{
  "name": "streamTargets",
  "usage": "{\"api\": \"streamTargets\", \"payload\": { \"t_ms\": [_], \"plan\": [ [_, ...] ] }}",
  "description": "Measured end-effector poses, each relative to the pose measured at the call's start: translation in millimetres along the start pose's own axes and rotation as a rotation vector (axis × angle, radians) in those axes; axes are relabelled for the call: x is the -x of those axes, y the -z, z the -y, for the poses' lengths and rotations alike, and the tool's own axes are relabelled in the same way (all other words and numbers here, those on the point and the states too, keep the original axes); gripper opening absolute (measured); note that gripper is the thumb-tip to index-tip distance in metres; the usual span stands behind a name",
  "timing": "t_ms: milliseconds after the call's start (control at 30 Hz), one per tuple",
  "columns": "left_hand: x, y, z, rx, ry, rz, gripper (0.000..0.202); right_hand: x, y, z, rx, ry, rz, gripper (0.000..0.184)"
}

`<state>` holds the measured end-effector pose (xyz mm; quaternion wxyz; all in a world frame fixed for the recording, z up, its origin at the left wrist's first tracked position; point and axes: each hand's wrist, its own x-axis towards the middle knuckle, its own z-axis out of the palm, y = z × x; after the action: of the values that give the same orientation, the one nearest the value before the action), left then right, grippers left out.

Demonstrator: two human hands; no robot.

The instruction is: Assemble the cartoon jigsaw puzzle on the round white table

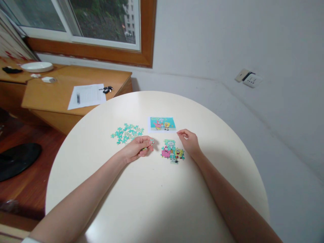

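Note:
On a round cream table (157,195) lies a partly joined cartoon jigsaw (172,151). Behind it sits a small reference picture (162,124) of the same cartoon. A heap of loose teal puzzle pieces (126,132) lies to the left. My left hand (138,149) rests on the table between the heap and the joined part, its fingers curled around a puzzle piece (151,140). My right hand (189,141) rests just right of the joined part, fingers bent, fingertips pinched near its upper right corner; anything in them is too small to make out.
A wooden desk (50,98) stands at the back left with a sheet of paper (86,96), keys (107,89) and a white plate (36,66). A window sits above it. A white wall with a socket (249,78) runs along the right. A dark round object (17,159) lies on the wooden floor.

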<state>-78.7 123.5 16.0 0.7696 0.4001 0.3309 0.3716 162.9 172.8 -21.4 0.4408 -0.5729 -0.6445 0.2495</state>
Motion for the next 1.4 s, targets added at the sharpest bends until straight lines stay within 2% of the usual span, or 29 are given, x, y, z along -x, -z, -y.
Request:
{"api": "streamTargets", "payload": {
  "t_ms": [267, 533, 800, 1167, 1300, 1400],
  "plan": [
    [-2.6, 2.4, 3.3, 0.069, 0.009, -0.097, 0.015, 0.4, -0.1, 2.4, 0.003, 0.001, -0.004, 0.014],
    [-0.5, -0.1, -1.7, 0.158, 0.093, -0.157, 0.015, 0.5, -0.3, 3.1, 0.024, 0.003, -0.002, 0.015],
    [-1.2, 0.3, -1.8, 0.191, 0.086, -0.143, 0.017, 0.2, 0.2, 1.3, 0.035, 0.030, 0.008, 0.015],
    [-1.2, -1.5, -1.5, 0.176, 0.071, -0.173, 0.006, -0.3, 0.7, 0.6, 0.040, 0.033, 0.019, 0.016],
    [-0.5, -1.1, -2.0, 0.175, 0.096, -0.199, 0.009, -0.3, 0.5, -0.2, 0.041, 0.043, 0.010, 0.016],
    [-0.4, -0.3, -3.1, 0.199, 0.115, -0.178, 0.015, -0.2, 0.3, -0.8, 0.042, 0.043, 0.011, 0.016]
  ]
}}
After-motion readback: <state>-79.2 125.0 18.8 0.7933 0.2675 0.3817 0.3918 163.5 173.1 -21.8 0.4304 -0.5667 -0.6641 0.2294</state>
